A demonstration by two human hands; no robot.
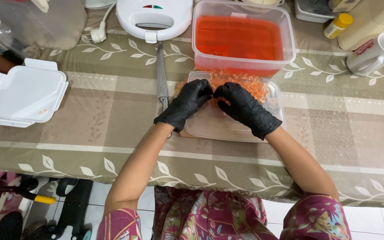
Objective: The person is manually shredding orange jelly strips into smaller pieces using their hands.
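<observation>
Bright, even indoor light; soft shadows under hands [214, 100]; sharp centre, slight wide-angle bend at the edges.

The bench [90, 129] lies open between the white lid [25, 94] at the left edge and the knife [162, 80], a broad bare stretch of cloth where a hand can pass freely. The near strip along the bench edge is also free on both sides of the forearms. To the right of the flat clear tray [227, 126] the cloth stays bare up to the white mug [374, 53], which lies tipped near the far right corner. Straight ahead the way is blocked: the tub of orange jelly [242, 38] sits just behind the tray, apparently touching it. The white sandwich maker [154, 15] and its plug [98, 34] close off the far left.
</observation>
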